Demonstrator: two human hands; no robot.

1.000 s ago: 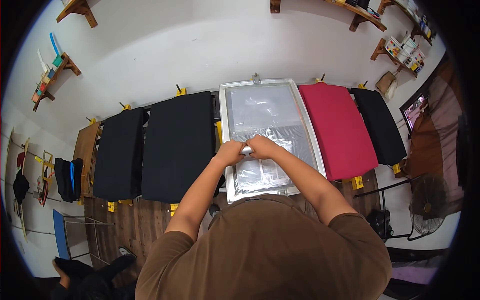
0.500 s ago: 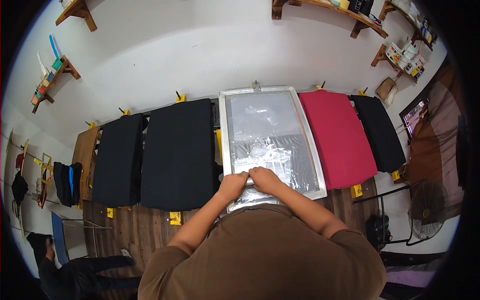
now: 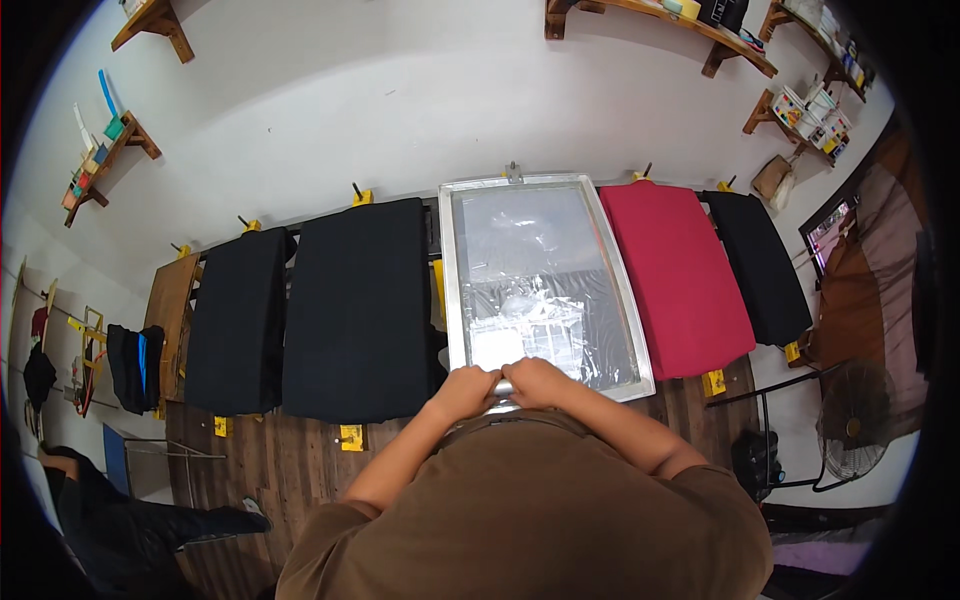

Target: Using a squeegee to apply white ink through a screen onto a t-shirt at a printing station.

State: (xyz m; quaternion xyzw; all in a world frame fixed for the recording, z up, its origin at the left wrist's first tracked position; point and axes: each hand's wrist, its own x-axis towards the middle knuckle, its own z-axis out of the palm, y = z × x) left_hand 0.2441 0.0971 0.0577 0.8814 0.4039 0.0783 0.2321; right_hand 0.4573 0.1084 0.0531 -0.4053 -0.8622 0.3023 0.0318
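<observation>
My left hand [image 3: 468, 392] and my right hand [image 3: 538, 382] sit side by side, closed around the silver handle of a squeegee [image 3: 503, 388]. They are over the near end of a screen-printing frame [image 3: 515, 181], close to my body. The frame has silver metal edges and lies flat, with see-through mesh [image 3: 540, 225] that shines with reflections. My hands hide most of the squeegee and its blade. Under the mesh a dark surface shows through. Left of the frame is a board covered in black cloth [image 3: 355, 310]; a board in red cloth [image 3: 675, 280] is on its right.
Another black-covered board [image 3: 240, 320] and a brown wooden board [image 3: 172, 310] stand farther left. At far right are a black-covered board [image 3: 760, 265] and a standing fan [image 3: 852, 425]. Another person [image 3: 120, 520] is at lower left. Wooden shelves [image 3: 660, 12] hang on the wall.
Both hands have moved toward my body with the squeegee, down to the frame's near end. The person at lower left has shifted their arm and body.
</observation>
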